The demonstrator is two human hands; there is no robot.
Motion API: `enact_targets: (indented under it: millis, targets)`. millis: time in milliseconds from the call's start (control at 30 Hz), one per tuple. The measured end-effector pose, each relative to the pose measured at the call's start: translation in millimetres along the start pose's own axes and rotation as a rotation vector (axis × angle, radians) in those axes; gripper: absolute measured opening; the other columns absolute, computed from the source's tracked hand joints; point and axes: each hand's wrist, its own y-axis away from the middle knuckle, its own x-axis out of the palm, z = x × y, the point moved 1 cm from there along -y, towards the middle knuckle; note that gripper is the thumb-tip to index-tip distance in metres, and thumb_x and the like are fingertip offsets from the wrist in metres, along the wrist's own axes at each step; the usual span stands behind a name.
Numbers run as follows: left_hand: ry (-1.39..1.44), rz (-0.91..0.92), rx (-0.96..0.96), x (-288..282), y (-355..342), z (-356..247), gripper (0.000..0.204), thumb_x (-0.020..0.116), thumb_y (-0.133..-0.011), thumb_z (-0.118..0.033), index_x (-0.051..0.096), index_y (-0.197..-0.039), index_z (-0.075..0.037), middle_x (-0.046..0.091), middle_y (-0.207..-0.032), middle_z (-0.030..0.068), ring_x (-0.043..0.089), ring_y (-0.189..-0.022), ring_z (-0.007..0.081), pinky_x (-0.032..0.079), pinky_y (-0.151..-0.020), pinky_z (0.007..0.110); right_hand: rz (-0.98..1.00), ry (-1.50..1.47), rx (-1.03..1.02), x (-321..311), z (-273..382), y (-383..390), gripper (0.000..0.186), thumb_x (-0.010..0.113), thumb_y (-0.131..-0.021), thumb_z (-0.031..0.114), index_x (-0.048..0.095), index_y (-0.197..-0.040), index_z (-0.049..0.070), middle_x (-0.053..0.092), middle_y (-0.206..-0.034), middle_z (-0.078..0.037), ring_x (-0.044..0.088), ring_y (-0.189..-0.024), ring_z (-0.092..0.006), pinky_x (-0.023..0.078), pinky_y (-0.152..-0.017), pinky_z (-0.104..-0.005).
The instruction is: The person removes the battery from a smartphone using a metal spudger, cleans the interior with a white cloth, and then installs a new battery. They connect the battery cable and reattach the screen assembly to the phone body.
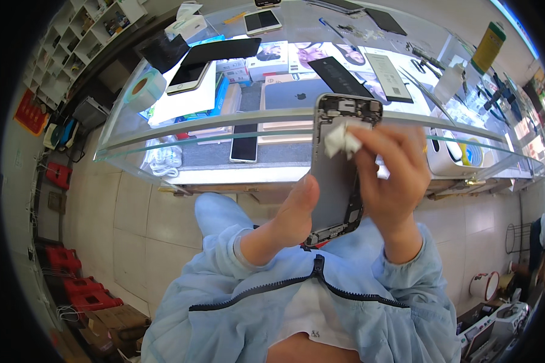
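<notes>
My left hand (289,213) grips an opened smartphone housing (332,196) by its left edge, thumb along the side. The housing stands tilted, its inside toward me. Small boards and parts show at its top and bottom, and its battery bay is bare grey metal. My right hand (396,169) pinches a crumpled white tissue (340,142) against the upper part of this bay; the hand is slightly blurred. Just beyond the housing, a black phone battery (339,77) and a pale phone battery (389,77) lie on the glass counter (206,126).
On the counter are a white phone (189,77), a tape roll (144,89), another phone (263,22), tweezers (429,97), a clear bottle (449,83) and a yellow-green bottle (488,48). Boxes and a tablet (293,95) lie under the glass. Red stools (91,293) stand at left.
</notes>
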Motion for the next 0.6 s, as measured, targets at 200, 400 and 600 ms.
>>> enact_targets:
  millis: [200,400,600]
  targets:
    - [-0.008,-0.06,-0.122,11.6,-1.4,-29.5,0.089,0.022,-0.086,-0.072,0.033,-0.133,0.003,0.052,-0.118,0.0151,0.054,-0.107,0.0227,0.045,-0.09,0.033,0.108,-0.171,-0.142,1.8,6.7,-16.5,0.029,0.07,-0.059,-0.006,0.069,-0.085,0.005,0.061,-0.077,-0.007,0.053,-0.067,-0.0209,0.04,-0.059,-0.027]
    - [0.28,0.115,-0.014,-14.9,-30.2,-27.2,0.082,0.023,-0.09,-0.067,0.038,-0.132,0.003,0.052,-0.119,0.0159,0.052,-0.109,0.0276,0.041,-0.093,0.036,0.33,-0.165,-0.113,11.6,26.3,25.7,0.023,0.072,-0.06,0.01,0.068,-0.081,0.015,0.06,-0.079,0.004,0.048,-0.078,-0.0181,0.029,-0.079,-0.0384]
    - [0.266,0.029,0.013,-22.9,-30.3,-28.3,0.074,0.023,-0.094,-0.061,0.04,-0.13,0.002,0.053,-0.119,0.0149,0.054,-0.108,0.0249,0.045,-0.091,0.034,0.39,-0.109,-0.16,5.0,5.9,29.9,0.022,0.07,-0.059,0.012,0.066,-0.08,0.016,0.059,-0.083,0.006,0.046,-0.082,-0.0185,0.028,-0.079,-0.0388]
